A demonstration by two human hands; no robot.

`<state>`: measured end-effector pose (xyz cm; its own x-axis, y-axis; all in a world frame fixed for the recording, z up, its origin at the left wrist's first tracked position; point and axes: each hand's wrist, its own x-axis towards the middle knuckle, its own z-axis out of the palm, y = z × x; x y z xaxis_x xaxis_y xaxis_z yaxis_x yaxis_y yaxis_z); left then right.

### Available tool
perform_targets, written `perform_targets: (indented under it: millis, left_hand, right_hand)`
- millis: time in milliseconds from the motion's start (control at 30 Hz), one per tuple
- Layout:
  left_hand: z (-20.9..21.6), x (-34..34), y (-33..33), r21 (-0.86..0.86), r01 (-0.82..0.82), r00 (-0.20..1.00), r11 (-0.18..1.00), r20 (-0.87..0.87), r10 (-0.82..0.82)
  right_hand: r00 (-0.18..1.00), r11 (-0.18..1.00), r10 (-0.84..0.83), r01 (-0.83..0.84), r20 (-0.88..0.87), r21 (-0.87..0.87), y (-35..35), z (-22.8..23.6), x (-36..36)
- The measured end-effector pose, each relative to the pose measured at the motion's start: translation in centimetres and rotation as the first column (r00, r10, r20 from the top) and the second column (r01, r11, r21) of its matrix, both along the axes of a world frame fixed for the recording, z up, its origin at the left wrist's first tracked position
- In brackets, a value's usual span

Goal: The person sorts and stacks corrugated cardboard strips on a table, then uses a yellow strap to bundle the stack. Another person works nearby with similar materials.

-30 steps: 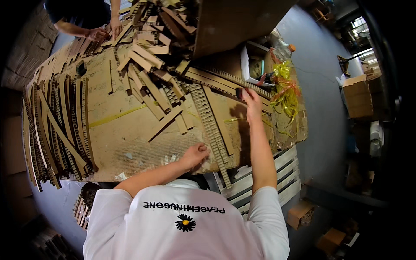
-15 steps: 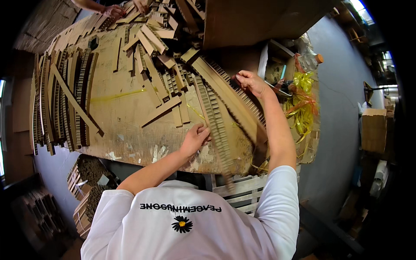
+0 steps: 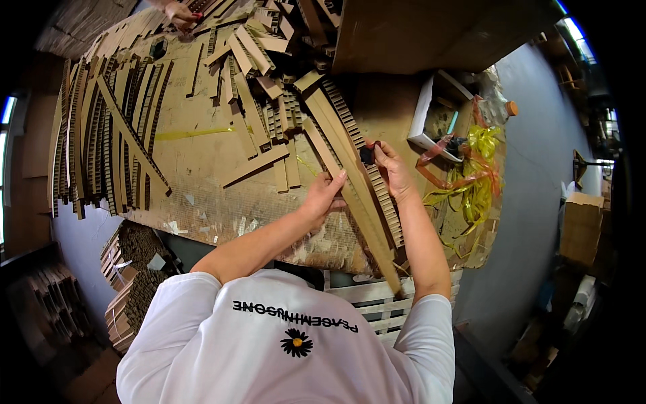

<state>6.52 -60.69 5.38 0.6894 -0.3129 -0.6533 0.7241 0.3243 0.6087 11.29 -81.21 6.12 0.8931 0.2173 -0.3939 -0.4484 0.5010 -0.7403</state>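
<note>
A long honeycomb cardboard strip (image 3: 356, 202) lies slantwise across the worktable (image 3: 202, 182), its near end sticking out past the table's front edge. My left hand (image 3: 325, 194) grips the strip's left edge at mid-length. My right hand (image 3: 391, 170) rests on the strip's right side just beyond, fingers closed on a small black object (image 3: 367, 155). Both hands are close together, on either side of the strip.
Many cut cardboard strips (image 3: 101, 135) lie in rows at the left and in a loose heap at the back. A large cardboard sheet (image 3: 431, 34), a white box (image 3: 431, 124), yellow ribbon (image 3: 471, 182) and a wooden pallet (image 3: 363, 296) surround the spot. Another person's hand (image 3: 178, 10) works at the far edge.
My left hand rose from the table's near edge onto the long strip. My right hand drew back along the strip toward me, so both hands now meet on it.
</note>
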Motion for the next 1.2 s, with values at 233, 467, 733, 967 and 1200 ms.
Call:
perform_targets:
  millis: [233,467,733,967,1200]
  left_hand:
    - [0.5,-0.4,1.5,0.015,0.12,0.992,0.993,-0.03,-0.12]
    - [2.1,-9.3,3.5,-0.415,0.489,0.786,0.767,-0.17,-0.594]
    - [5.0,-9.2,10.1,-0.197,0.379,0.867,0.904,0.417,-0.273]
    - [5.4,4.5,28.8,0.17,-0.21,0.883,0.963,0.455,0.112]
    - [-3.1,13.6,43.1,0.474,-0.281,0.916,0.835,0.393,0.085]
  right_hand:
    - [0.998,0.993,0.063,-0.061,-0.016,0.101,2.6,1.7,-4.5]
    - [0.968,0.977,-0.212,0.209,-0.138,-0.039,2.1,3.2,-19.1]
    - [0.974,0.968,-0.164,0.189,0.153,-0.163,11.5,11.7,-17.5]
    - [0.996,1.0,0.03,-0.029,0.089,-0.005,32.7,8.3,2.8]
    - [0.984,0.965,-0.155,0.133,0.082,0.228,48.7,-5.4,10.8]
